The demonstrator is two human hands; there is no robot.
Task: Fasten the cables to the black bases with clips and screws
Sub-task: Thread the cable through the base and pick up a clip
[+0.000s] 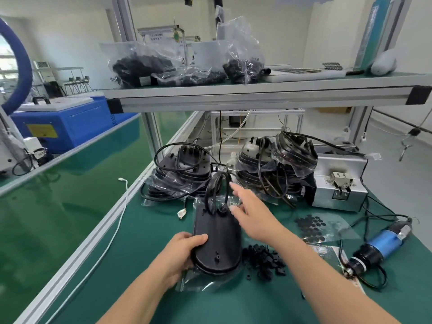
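A black oval base (217, 239) lies tilted on the green mat in front of me. My left hand (182, 251) grips its near left edge, thumb on top. A black cable (216, 188) loops up from the base's far end. My right hand (250, 211) hovers over that far end with its fingers straight, the fingertips beside the cable loop. A heap of small black clips (264, 260) lies just right of the base. A blue electric screwdriver (381, 246) lies at the right.
Two stacks of bagged bases with cables (184, 176) (275, 164) stand behind. A grey metal box (339, 183) sits at the back right. A bag of black round pads (313, 228) lies right of the base. A shelf (257, 94) overhead carries bags of parts. A white cable (117, 220) runs along the left rail.
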